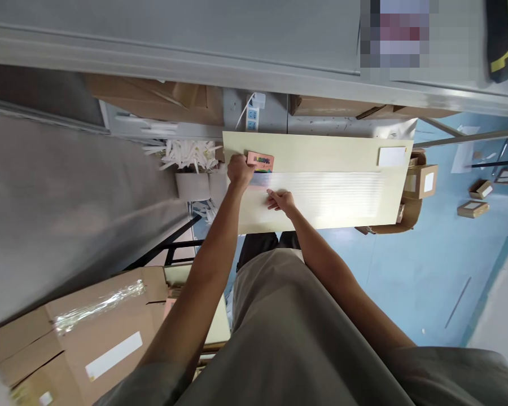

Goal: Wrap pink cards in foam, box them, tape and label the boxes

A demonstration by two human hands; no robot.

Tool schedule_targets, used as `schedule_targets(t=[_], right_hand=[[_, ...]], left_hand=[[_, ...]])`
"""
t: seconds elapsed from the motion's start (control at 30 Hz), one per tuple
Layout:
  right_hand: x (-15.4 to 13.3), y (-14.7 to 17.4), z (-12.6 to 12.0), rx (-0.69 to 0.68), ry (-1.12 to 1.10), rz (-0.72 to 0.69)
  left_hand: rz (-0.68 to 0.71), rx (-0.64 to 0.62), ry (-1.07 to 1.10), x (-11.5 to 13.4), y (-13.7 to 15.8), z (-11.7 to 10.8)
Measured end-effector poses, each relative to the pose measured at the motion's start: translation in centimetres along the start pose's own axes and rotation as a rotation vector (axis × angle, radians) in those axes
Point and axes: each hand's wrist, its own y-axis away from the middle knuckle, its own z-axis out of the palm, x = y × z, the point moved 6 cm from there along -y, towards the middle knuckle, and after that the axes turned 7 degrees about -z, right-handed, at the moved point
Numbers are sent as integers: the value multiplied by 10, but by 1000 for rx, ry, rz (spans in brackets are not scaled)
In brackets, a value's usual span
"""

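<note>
A pale cream board [322, 149] lies in front of me. On it, a row of clear plastic sleeves [334, 194] overlaps in narrow stripes. My left hand [240, 170] is closed on the left edge of a pink packet [261, 160] with colourful print, its thumb on the front. The packet's lower part shows through the clear plastic at the row's left end. Beside its lower right corner, my right hand [280, 202] pinches the edge of the plastic with thumb and forefinger, other fingers curled. The exact contact is small and hard to see.
A white card [392, 156] lies at the board's right end. Behind the board is a power strip [252, 118]. White paper strips [190, 153] fill a bin on the left. Cardboard boxes [421, 181] stand right, and a large carton [105, 321] lower left. A grey shelf edge [195, 65] runs above.
</note>
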Motion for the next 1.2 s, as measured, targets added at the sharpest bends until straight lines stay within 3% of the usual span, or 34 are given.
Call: schedule_targets(t=[0.13, 0.27, 0.37, 0.47, 0.57, 0.7, 0.77, 0.83, 0.97, 1.2], right_hand=[[3, -3, 3, -34, -24, 24], [-2, -5, 8, -135, -78, 0], [-8, -3, 10, -251, -110, -30], [-8, 5, -9, -362, -135, -54], [4, 19, -68, -415, -229, -107], [40, 46, -199, -301, -292, -205], [58, 60, -259, -237, -249, -273], [71, 70, -303, -153, -184, -367], [83, 62, -345, 6, -101, -491], [76, 20, -363, 161, 8, -492]], left_hand=[[108, 227, 164, 11, 1, -24], [282, 413, 213, 43, 37, -50], [366, 434, 261, 70, 83, -61], [336, 357, 336, 89, 132, -52], [230, 151, 502, 97, 171, -11], [66, -128, 690, 106, 201, 80], [12, -204, 714, 116, 209, 128], [-23, -238, 718, 129, 216, 170], [-79, -223, 772, 152, 214, 223], [-54, -161, 798, 171, 179, 257]])
